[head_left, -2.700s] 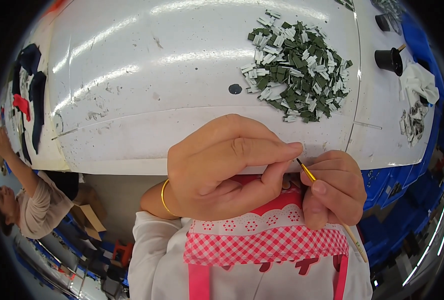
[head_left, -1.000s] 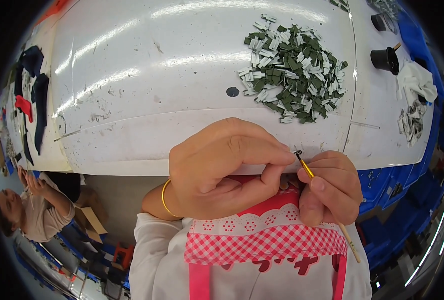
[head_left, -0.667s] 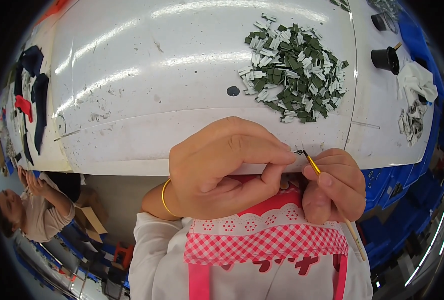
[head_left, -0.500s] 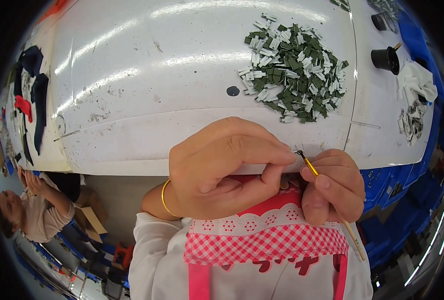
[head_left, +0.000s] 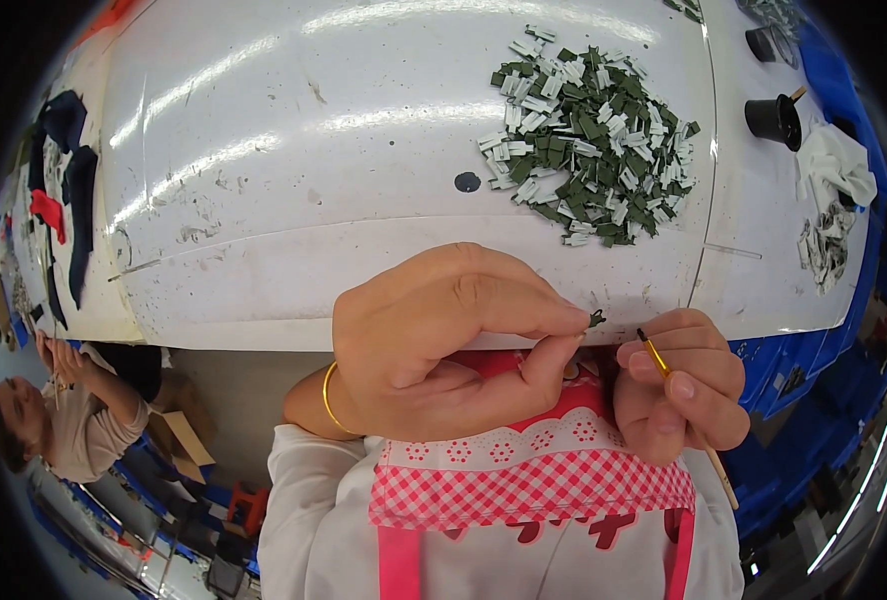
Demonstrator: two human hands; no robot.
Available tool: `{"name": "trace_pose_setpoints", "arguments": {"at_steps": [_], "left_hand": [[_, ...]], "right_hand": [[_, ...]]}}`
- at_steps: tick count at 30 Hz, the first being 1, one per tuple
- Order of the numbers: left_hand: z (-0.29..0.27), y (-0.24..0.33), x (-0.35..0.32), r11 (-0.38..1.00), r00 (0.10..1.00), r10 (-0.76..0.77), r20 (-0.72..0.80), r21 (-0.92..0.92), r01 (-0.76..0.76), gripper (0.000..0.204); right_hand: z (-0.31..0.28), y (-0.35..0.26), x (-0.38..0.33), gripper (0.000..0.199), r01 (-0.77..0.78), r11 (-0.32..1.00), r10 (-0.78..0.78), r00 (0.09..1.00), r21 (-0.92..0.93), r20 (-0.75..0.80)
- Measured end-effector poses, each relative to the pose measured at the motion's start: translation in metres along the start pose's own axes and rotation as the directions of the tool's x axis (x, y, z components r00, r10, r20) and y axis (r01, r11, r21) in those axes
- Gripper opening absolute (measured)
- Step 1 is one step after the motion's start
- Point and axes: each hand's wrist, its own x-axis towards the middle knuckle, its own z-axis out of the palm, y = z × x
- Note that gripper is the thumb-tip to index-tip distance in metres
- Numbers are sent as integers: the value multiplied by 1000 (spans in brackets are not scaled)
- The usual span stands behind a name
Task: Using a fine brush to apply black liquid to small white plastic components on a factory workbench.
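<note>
Between thumb and fingertips, my left hand (head_left: pixel 454 335) pinches a small dark green part (head_left: pixel 596 319), of which just the end shows. A fine paintbrush (head_left: pixel 654 352), with a dark tip, a gold ferrule and a light wooden handle, is gripped in my right hand (head_left: pixel 686 385). Its tip is a short way to the right of the small part, not touching it. Beyond my hands a heap of small dark green and white plastic pieces (head_left: pixel 594 140) lies on the white table (head_left: pixel 294 240).
Black cups (head_left: pixel 772 122) stand at the table's right side, near a crumpled white cloth (head_left: pixel 832 165). A dark paint blot (head_left: pixel 467 182) marks the tabletop left of the heap. Blue bins (head_left: pixel 814 385) are at the right edge. Another person (head_left: pixel 89 415) sits at the far left.
My right hand has drawn the paintbrush right and slightly down, away from the small part. My left hand has turned a little, so more of the green part shows.
</note>
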Motion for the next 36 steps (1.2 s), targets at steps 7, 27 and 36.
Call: {"name": "trace_pose_setpoints", "arguments": {"at_steps": [7,27,36], "left_hand": [[1,3,-1,999,999,-36,-4,-9,35,28],[0,2,1,999,999,-34,12,26,34,28],[-13,7,2,939,960,-265,91,-202,279,18]], "right_hand": [[0,0,5,15,-12,1000,11,996,8,84],[-1,-1,4,14,-14,1000,16,994,-20,104],[-6,0,4,16,-67,995,64,997,79,42]]}}
